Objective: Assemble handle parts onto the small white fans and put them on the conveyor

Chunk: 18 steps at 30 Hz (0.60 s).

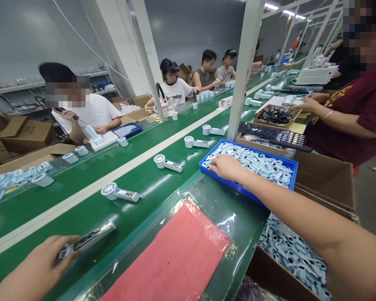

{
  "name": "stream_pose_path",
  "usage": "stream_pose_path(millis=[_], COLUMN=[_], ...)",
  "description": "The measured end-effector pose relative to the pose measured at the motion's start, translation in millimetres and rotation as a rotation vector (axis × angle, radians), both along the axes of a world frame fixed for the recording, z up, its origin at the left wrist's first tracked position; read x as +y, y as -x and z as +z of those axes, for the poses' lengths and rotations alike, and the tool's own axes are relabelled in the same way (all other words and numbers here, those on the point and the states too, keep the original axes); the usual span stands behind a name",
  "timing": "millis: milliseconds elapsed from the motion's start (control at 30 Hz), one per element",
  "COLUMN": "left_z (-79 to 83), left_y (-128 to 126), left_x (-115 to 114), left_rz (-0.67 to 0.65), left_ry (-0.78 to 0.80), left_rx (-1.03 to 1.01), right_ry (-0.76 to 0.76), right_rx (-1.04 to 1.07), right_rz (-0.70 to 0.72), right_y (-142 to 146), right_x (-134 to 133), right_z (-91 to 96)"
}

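My left hand (39,267) at the bottom left is closed round a long slim silver-and-black part (87,240) that lies over the green belt's near edge. My right hand (227,166) reaches out to the blue tray (293,167) and rests, fingers curled down, on the heap of small pale blue-white parts (257,163) in it. What its fingers hold, if anything, is hidden.
Several white handheld fan-like units (120,193) ride the green conveyor (81,209). A pink mat (181,255) lies before me. Cardboard boxes (326,177) stand at right, one full of pale parts (291,251). Workers sit across the belt; a person in maroon (354,113) stands right.
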State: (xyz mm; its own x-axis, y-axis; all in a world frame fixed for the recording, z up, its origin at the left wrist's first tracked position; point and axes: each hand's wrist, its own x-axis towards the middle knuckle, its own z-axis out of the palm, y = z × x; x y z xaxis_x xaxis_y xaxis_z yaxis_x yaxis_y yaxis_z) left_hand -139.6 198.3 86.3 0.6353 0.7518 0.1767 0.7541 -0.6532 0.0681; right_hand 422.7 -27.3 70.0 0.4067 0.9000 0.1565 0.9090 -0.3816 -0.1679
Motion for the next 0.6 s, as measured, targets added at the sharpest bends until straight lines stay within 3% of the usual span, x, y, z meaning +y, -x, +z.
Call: stream_pose_path(millis=[133,267,400,600], left_z=[11.5,10.4,3.1,-9.4], left_y=[-56.9,-107.2,-132.5,-127.0], left_x=[-97.0,-169.5,-194.5,-189.2], left_rz=[-0.124,-0.404,-0.533,-0.524], left_ry=[0.075,0.015,-0.026,-0.042], left_rx=[0.004,-0.065,-0.056,0.034], right_ry=[0.004,-0.033,-0.086,-0.271], right_rx=[0.058,0.131,0.194,0.271], right_rz=[-0.039,-0.084,-0.087,-0.132], right_y=[0.6,0.9,3.2,8.4], right_x=[5.4,-5.4,-14.6,-25.9], right_z=[-3.9,-8.4,-8.9,6.4])
